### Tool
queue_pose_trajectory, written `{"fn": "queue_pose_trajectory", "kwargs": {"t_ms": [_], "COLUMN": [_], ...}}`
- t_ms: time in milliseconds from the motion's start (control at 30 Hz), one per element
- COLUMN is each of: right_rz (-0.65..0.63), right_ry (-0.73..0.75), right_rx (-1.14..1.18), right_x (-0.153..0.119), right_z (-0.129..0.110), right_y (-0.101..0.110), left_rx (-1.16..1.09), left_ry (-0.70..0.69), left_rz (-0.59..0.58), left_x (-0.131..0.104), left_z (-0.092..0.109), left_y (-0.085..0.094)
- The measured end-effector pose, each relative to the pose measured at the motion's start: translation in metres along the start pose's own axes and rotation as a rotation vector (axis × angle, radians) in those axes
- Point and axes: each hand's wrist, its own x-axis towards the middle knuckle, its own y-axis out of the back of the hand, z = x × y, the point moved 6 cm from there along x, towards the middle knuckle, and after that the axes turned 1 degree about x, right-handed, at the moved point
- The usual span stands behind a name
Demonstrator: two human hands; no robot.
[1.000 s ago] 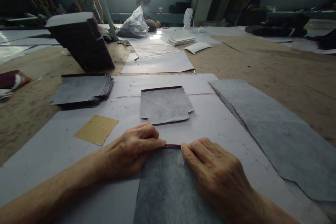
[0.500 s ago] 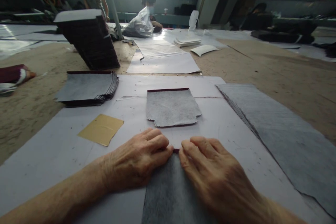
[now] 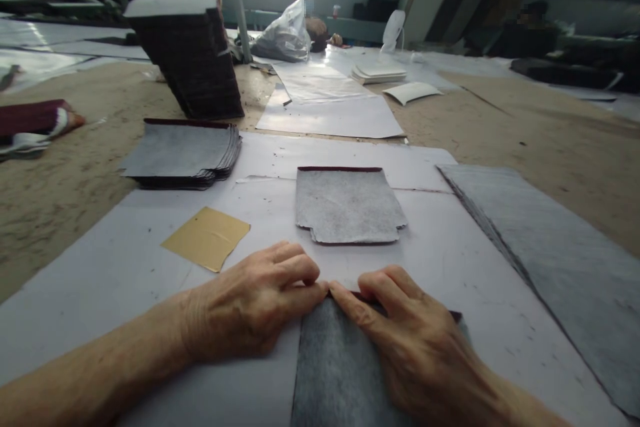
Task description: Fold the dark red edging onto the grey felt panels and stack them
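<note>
A grey-backed fabric piece (image 3: pixel 340 367) with a dark red folded edge lies before me, its near end cut off by the frame. At its top left corner my left hand (image 3: pixel 260 300) has curled fingers, the thumb pinning the fold. My right hand (image 3: pixel 415 333) presses the same edge, forefinger tip meeting the left thumb and other fingers bent under; its palm hides part of the cloth. Just beyond lies a similar grey piece (image 3: pixel 350 205) with notched lower corners and a red top strip. A yellow square card (image 3: pixel 207 238) rests beyond my left wrist.
A neat stack of folded-edge pieces (image 3: pixel 185 150) sits at left, with a tall dark stack (image 3: pixel 190 60) behind it. Fanned grey sheets (image 3: pixel 545 240) lie along the right. White sheets (image 3: pixel 330 110) and a plastic bag (image 3: pixel 285 33) are farther back. Other people are across the table.
My right hand has shifted and turned, its forefinger now stretched to the left thumb, baring more red edge on the right. The whole view has swung slightly left.
</note>
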Motion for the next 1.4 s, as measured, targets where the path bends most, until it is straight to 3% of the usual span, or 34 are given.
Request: {"fn": "queue_pose_trajectory", "kwargs": {"t_ms": [100,233,467,633,1267,1400], "right_rz": [-0.017,-0.024,-0.12,-0.196,-0.244,-0.144], "right_ry": [-0.011,0.001,0.016,0.004,-0.01,-0.031], "right_rx": [0.008,-0.032,-0.068,-0.082,-0.118,-0.181], "right_x": [0.001,0.003,0.006,0.011,0.009,0.007], "right_z": [0.001,0.001,0.003,0.004,0.001,0.001], "right_y": [-0.001,0.0,-0.003,-0.005,-0.008,-0.003], "left_rx": [0.089,0.115,0.123,0.115,0.105,0.081], "left_ry": [-0.03,0.003,0.157,0.167,0.182,0.185], "left_rz": [-0.046,-0.018,-0.058,-0.073,-0.077,-0.083], "left_x": [0.0,-0.006,-0.01,-0.012,-0.015,-0.016], "left_z": [0.004,0.018,0.046,0.044,0.043,0.044], "left_y": [0.001,0.006,0.003,0.001,-0.002,-0.002]}}
